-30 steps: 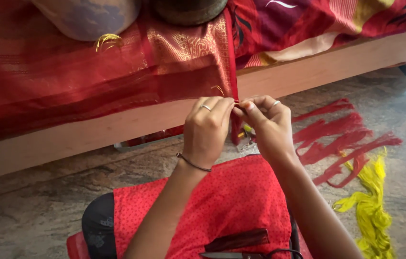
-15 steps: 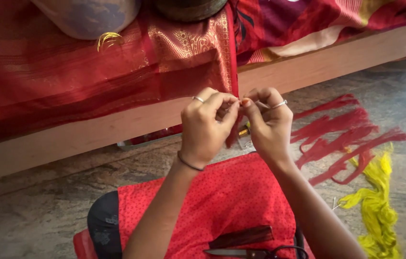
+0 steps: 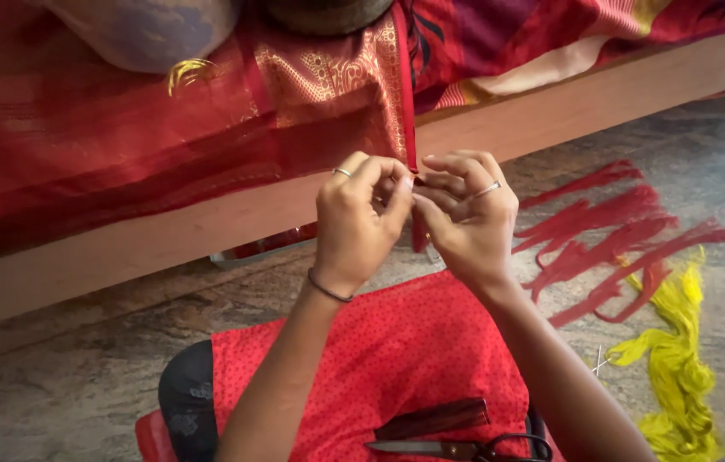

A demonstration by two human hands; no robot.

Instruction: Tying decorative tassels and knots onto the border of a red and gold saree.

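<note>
So both hands are bunched up right at the hanging edge of a red and gold sari [image 3: 328, 94] that's draped over a wooden bed frame [image 3: 568, 107]. The left hand [image 3: 358, 227] and right hand [image 3: 469, 218] meet almost knuckle to knuckle, fingers pinched tight on the red fringe threads [image 3: 419, 233] at the narrow red border strip dropping down from 12 o'clock. Looks like knotting or twisting a tassel, though the actual knot is hidden behind the fingertips, so I can't tell how far this 1 is. As for progress, my guess is it's somewhere in the middle: the supplies are laid out and partly in use, but I can't see a single finished tassel along the edge from here. On the stone floor [image 3: 54, 402] at about 3 o'clock from the hands there's a spread of loose red thread bundles [image 3: 619, 235], and at 4 o'clock a heap of yellow thread [image 3: 679, 368], both well apart from the hands and apparently waiting. Scissors [image 3: 465, 447] lie on the red dotted lap cloth [image 3: 396, 359] at 6 o'clock, untouched, next to a dark reddish strip I can't identify.
</note>
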